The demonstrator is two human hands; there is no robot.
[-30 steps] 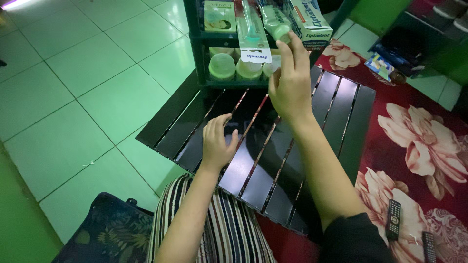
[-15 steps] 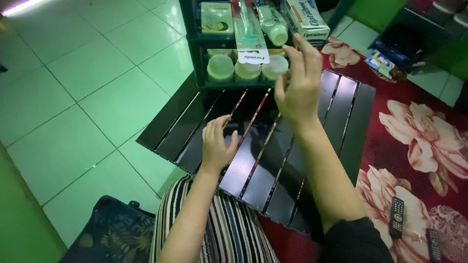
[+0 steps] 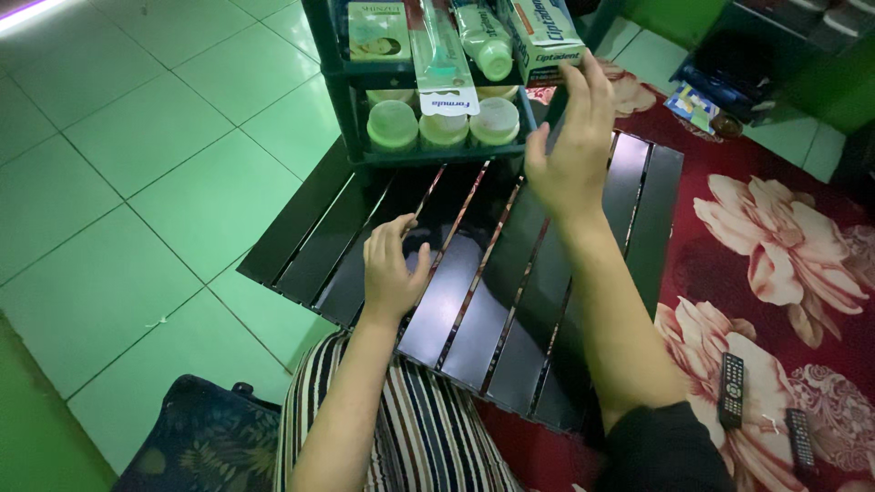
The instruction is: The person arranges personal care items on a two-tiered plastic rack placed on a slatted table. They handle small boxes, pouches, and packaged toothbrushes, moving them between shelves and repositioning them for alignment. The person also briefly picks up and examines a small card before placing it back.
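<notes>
Both hands open, gripping nothing.
Left hand [image 3: 394, 271] flat on black slatted table [image 3: 638, 210]; right hand [image 3: 567, 150] raised beside rack [image 3: 342, 87], near toothpaste box [image 3: 545, 32].

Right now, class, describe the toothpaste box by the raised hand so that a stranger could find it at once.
Start at the dark rack standing at the slatted black table's far edge. On its top shelf, rightmost, just above the right hand, lies the toothpaste box: the only white carton with an orange stripe.

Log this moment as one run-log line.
left hand: flat on black slatted table | right hand: raised, fingers spread, empty, beside dark shelf rack | round jars: lower shelf
</notes>
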